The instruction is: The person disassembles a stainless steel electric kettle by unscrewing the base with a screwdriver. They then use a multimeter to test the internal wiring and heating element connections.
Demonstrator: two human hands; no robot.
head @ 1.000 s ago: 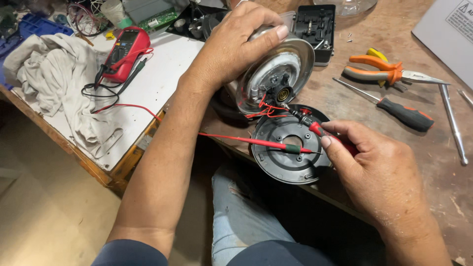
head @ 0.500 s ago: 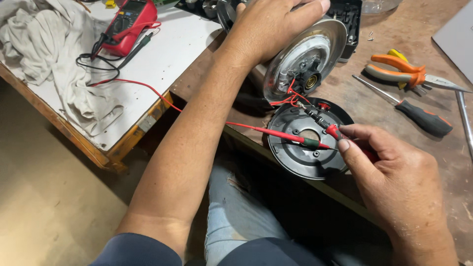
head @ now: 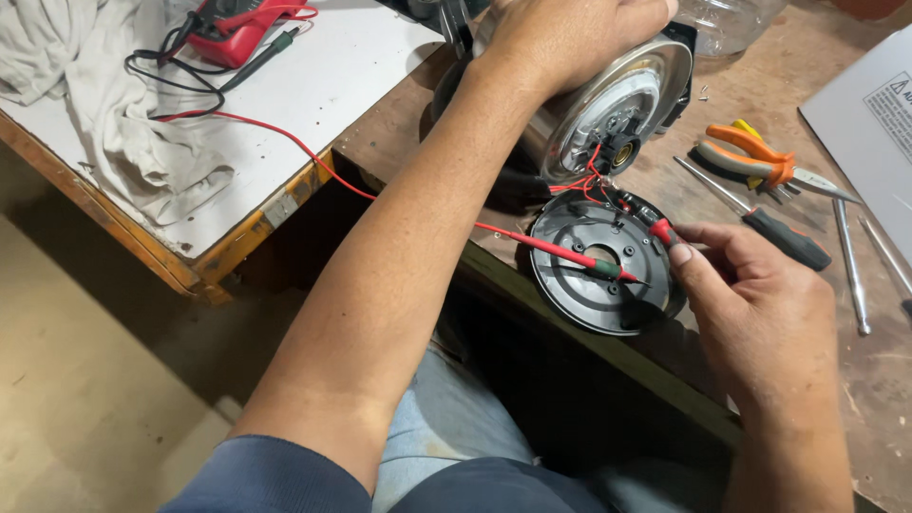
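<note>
My left hand (head: 570,38) grips the top of a tilted metal appliance body (head: 617,104), whose underside faces me with red wires (head: 594,180) coming out. A round black base plate (head: 594,261) lies below it at the bench edge, still joined by those wires. My right hand (head: 750,313) pinches a red-tipped connector (head: 662,231) at the plate's right rim. A red test probe (head: 570,255) lies across the plate, its lead running left to a red multimeter (head: 237,24).
Orange-handled pliers (head: 755,160), a black-handled screwdriver (head: 760,226) and thin metal rods (head: 850,266) lie on the wooden bench to the right. A white sheet (head: 869,114) is at far right. A grey rag (head: 114,123) covers the white board on the left.
The view has shifted, so everything sits higher and further right in frame. My left hand still holds the appliance body; my right hand stays at the base plate's wiring.
</note>
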